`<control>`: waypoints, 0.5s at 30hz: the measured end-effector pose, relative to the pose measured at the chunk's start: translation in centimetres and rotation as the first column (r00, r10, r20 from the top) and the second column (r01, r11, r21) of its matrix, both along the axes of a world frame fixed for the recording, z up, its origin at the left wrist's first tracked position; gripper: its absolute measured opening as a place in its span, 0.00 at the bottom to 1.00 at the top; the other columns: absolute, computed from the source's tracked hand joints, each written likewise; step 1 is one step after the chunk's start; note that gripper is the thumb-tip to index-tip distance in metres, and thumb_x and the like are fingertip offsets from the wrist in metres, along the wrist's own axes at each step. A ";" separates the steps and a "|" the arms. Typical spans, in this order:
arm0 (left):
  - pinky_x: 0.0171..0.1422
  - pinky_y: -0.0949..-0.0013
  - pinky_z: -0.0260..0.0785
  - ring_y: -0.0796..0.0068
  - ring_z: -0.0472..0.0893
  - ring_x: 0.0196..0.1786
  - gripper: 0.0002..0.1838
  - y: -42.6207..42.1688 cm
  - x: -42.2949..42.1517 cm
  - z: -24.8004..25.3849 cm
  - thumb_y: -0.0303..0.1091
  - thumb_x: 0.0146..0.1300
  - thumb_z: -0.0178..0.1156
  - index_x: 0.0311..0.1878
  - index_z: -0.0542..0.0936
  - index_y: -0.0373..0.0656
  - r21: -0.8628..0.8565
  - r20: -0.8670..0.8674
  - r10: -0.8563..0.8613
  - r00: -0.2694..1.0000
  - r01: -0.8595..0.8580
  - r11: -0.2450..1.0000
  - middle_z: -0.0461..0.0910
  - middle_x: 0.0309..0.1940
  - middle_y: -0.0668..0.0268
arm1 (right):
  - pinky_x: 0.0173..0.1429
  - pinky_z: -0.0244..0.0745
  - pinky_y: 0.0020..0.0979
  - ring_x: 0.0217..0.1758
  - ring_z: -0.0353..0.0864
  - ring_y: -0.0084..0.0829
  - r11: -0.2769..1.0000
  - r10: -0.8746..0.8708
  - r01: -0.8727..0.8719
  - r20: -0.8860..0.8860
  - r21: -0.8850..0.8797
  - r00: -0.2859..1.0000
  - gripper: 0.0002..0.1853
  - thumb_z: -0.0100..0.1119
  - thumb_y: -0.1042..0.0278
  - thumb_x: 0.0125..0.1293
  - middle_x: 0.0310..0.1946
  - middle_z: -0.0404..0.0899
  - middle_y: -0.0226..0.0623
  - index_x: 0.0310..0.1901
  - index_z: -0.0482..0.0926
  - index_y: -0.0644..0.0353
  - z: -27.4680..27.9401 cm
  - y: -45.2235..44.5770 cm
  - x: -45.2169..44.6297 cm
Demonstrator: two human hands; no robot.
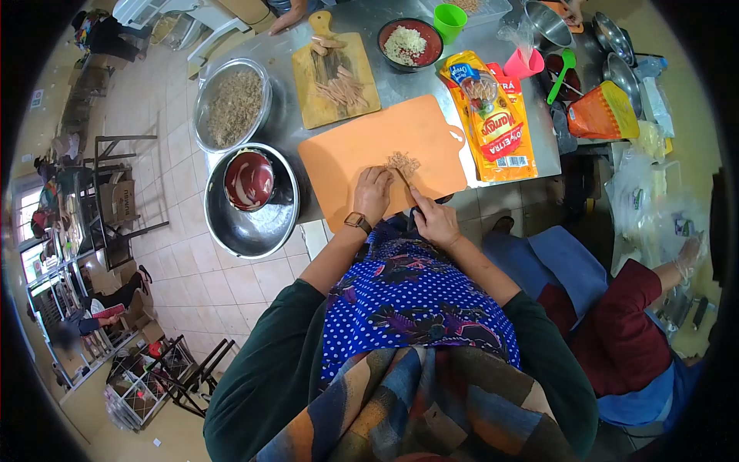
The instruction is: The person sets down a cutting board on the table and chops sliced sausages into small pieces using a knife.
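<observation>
My right hand is wrapped round the handle of a kitchen knife, its blade pointing away from me over the orange cutting board. Finely chopped pinkish-brown food lies in a small heap at the blade's tip. Just left of the blade, my left hand rests on the board with its fingers curled together; whatever is under them is hidden. Beyond the orange board, a wooden board carries strips of the same colour and a few sausage-like pieces.
On the left stand a metal bowl of crumbly food and a metal bowl with a dark red bowl inside. A bowl of chopped white food, a green cup and yellow packets sit beyond. A person is close on my right.
</observation>
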State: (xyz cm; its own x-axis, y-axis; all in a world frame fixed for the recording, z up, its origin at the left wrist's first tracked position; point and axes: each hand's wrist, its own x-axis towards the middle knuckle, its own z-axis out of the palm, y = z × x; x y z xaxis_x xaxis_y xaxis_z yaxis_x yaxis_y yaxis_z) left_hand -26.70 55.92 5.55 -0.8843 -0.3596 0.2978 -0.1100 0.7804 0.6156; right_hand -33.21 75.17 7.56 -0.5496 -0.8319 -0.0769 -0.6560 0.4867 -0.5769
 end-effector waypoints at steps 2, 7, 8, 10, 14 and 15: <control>0.54 0.58 0.72 0.55 0.78 0.48 0.06 0.0 0.1 -0.2 0.23 0.57 0.62 0.38 0.82 0.36 0.025 -0.017 0.022 1.000 -0.022 0.999 0.81 0.42 0.57 | 0.37 0.80 0.41 0.33 0.84 0.42 1.000 0.003 -0.003 -0.017 -0.029 1.000 0.35 0.57 0.69 0.58 0.38 0.82 0.42 0.70 0.64 0.55 0.5 -0.4 -0.1; 0.53 0.58 0.72 0.55 0.78 0.46 0.04 0.0 -0.1 -0.3 0.22 0.56 0.63 0.36 0.82 0.37 0.057 -0.029 0.045 0.999 -0.043 0.997 0.81 0.39 0.58 | 0.35 0.80 0.39 0.32 0.84 0.41 0.993 0.020 -0.024 -0.040 -0.119 0.999 0.33 0.58 0.68 0.59 0.35 0.82 0.39 0.69 0.66 0.56 0.9 -1.4 0.1; 0.53 0.58 0.72 0.55 0.79 0.45 0.04 0.0 -0.1 -0.3 0.23 0.55 0.63 0.35 0.82 0.37 0.067 -0.022 0.053 0.998 -0.052 0.996 0.81 0.38 0.58 | 0.35 0.80 0.39 0.32 0.84 0.41 0.990 0.018 -0.023 -0.040 -0.136 0.999 0.33 0.58 0.68 0.59 0.34 0.82 0.39 0.68 0.67 0.56 0.8 -1.6 0.2; 0.53 0.58 0.72 0.54 0.79 0.45 0.04 -0.1 -0.1 -0.3 0.23 0.55 0.63 0.35 0.82 0.37 0.057 -0.027 0.050 0.998 -0.048 0.997 0.81 0.38 0.58 | 0.34 0.79 0.39 0.32 0.84 0.41 0.991 0.020 -0.027 -0.059 -0.130 0.998 0.32 0.58 0.68 0.59 0.33 0.82 0.39 0.68 0.67 0.57 0.4 -1.8 0.2; 0.52 0.58 0.72 0.54 0.79 0.45 0.03 -0.1 -0.1 -0.4 0.23 0.56 0.64 0.34 0.81 0.37 0.051 -0.032 0.049 0.998 -0.048 0.998 0.81 0.37 0.57 | 0.33 0.79 0.41 0.32 0.84 0.42 0.993 0.030 -0.040 -0.092 -0.115 0.995 0.31 0.58 0.68 0.59 0.32 0.81 0.41 0.67 0.67 0.58 -0.1 -2.4 0.1; 0.52 0.58 0.72 0.54 0.79 0.45 0.03 -0.2 0.0 -0.5 0.23 0.56 0.64 0.34 0.81 0.37 0.053 -0.029 0.048 0.998 -0.046 0.998 0.81 0.37 0.57 | 0.33 0.79 0.41 0.32 0.84 0.42 0.993 0.029 -0.039 -0.089 -0.112 0.996 0.31 0.58 0.68 0.59 0.32 0.81 0.41 0.67 0.67 0.58 -0.2 -2.7 0.2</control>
State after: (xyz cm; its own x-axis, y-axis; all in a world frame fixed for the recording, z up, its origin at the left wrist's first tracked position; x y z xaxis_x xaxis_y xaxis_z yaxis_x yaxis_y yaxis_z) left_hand -26.75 55.77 5.07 -0.8571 -0.4163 0.3035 -0.1269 0.7415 0.6588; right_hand -33.00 72.48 7.35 -0.5217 -0.8505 0.0666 -0.7213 0.3980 -0.5669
